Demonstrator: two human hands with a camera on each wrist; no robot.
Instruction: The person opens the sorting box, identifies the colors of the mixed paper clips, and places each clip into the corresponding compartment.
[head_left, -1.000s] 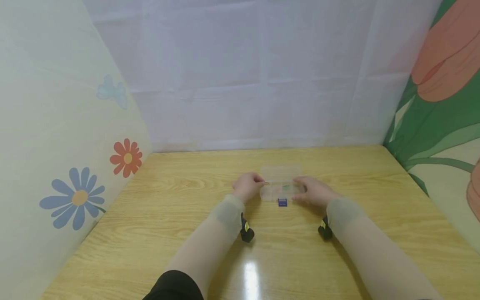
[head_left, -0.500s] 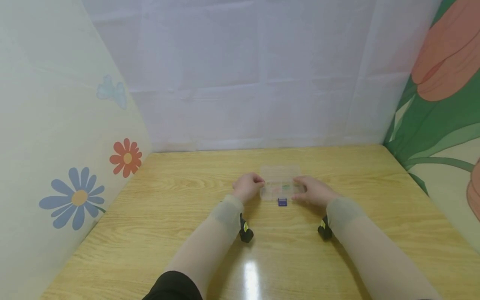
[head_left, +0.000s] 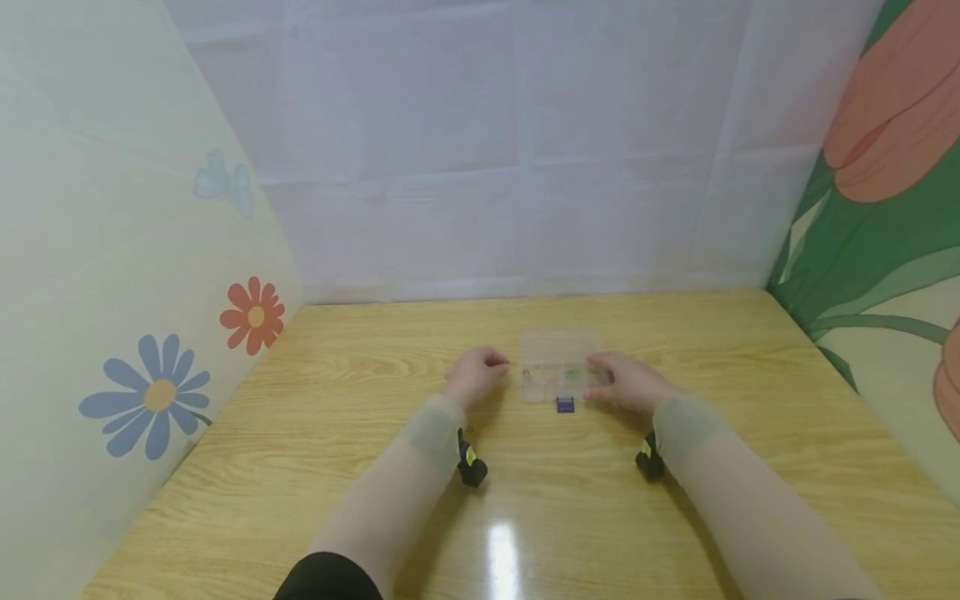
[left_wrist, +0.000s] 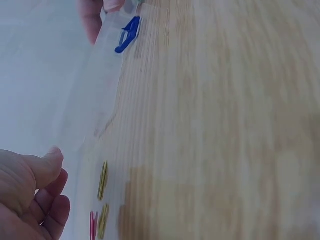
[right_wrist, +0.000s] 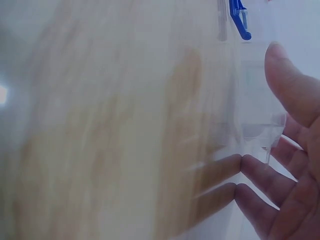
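Note:
A clear plastic compartment box [head_left: 561, 354] lies on the wooden table [head_left: 375, 392], its blue latch [head_left: 566, 405] facing me. My right hand [head_left: 602, 371] holds the box's right end. In the right wrist view the thumb and fingers of that hand [right_wrist: 260, 110] sit on either side of the box [right_wrist: 252, 90], close to the latch [right_wrist: 239, 20]. My left hand [head_left: 489, 363] rests a little left of the box, fingers loosely curled and holding nothing. The left wrist view shows the left hand [left_wrist: 56, 172] beside yellow paper clips [left_wrist: 102, 180] and a pink one [left_wrist: 93, 226] inside the box [left_wrist: 100, 100].
Cloth walls close the table in: a white one behind, a flowered panel [head_left: 157, 392] on the left and a tulip print [head_left: 885, 250] on the right. A glare spot [head_left: 501, 542] lies on the bare wood near me.
My left hand has let go at the box's left end and drawn back to the left, now apart from it. The right hand and the box have stayed put.

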